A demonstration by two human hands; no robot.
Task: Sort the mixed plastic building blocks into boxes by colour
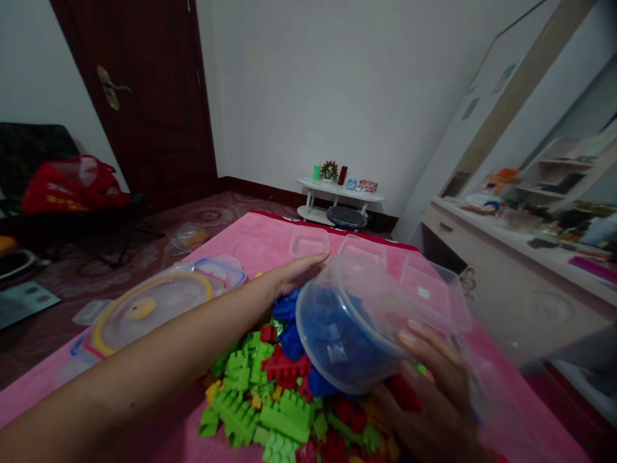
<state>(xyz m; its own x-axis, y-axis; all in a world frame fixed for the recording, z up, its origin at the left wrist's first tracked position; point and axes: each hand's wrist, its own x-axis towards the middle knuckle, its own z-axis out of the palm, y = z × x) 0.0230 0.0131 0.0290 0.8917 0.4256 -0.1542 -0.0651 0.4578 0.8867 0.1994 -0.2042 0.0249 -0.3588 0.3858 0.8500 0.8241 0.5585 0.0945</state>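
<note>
Left forearm sits closest, running in from the lower left, with the right hand low at the other side, a bit blurred. Main item: clear round tub, between the two hands, tipped on its side just over the pile, blue bricks seen through its wall. Right grip looks bent around the tub's right end, fingertips on the plastic, thumb side low. Left hand lies along its far left side, fingers straight and close together; contact partly hidden, so can't tell if it grips or only steadies. Step in hand, my read: working the tipped tub against the bricks; filling or emptying, can't tell. Next move seems to call for both hands keeping the tub steady and controlling the tilt so the blue ones don't scatter. Clock from tub: brick pile at 8, mostly green, plus red, blue, some yellow. Clear containers behind it: one at 11, another at 12, a bigger one at 2. Stacked lids at 9, yellow-ringed one on top. All on a pink cloth. Further out: white stand at 12, red bag at 10, pale cabinet between 2 and 3.
</note>
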